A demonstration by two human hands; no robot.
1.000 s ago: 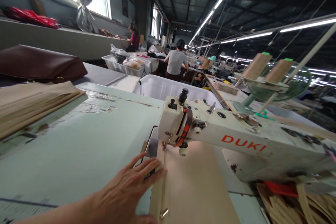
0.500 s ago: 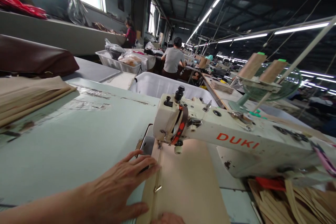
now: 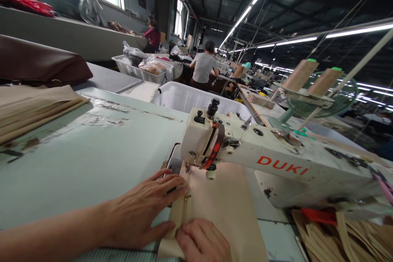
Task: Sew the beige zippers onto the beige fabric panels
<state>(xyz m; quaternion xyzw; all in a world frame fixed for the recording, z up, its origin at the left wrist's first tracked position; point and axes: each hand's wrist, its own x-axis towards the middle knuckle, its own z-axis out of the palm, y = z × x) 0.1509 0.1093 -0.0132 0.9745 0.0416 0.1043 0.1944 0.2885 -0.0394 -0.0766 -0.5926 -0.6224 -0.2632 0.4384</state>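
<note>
A beige panel (image 3: 227, 204) of fabric or leather lies under the sewing machine (image 3: 239, 143), with a zipper (image 3: 186, 208) along its left side. The zipper's small metal pull (image 3: 187, 197) sits a little below the presser foot (image 3: 188, 168). Spread and nearly flat, the fingers of my left hand (image 3: 147, 206) rest on the panel's left edge, close to the foot, the thumb apart from them. At the bottom, my right hand (image 3: 205, 240) has its fingers curled and pressed on the zipper's near end; their tips are partly hidden.
Stacked beige pieces (image 3: 37, 110) and a dark red bag (image 3: 43, 63) lie at the left. Behind the machine stands a white bin (image 3: 196, 96). Beige strips (image 3: 346, 233) are at the lower right, thread cones (image 3: 302, 74) above. A person (image 3: 204, 67) sits farther back.
The panel and its zipper pull have moved forward, towards the presser foot. My right hand has come up further into view onto the zipper's near end. My left hand stays beside the foot.
</note>
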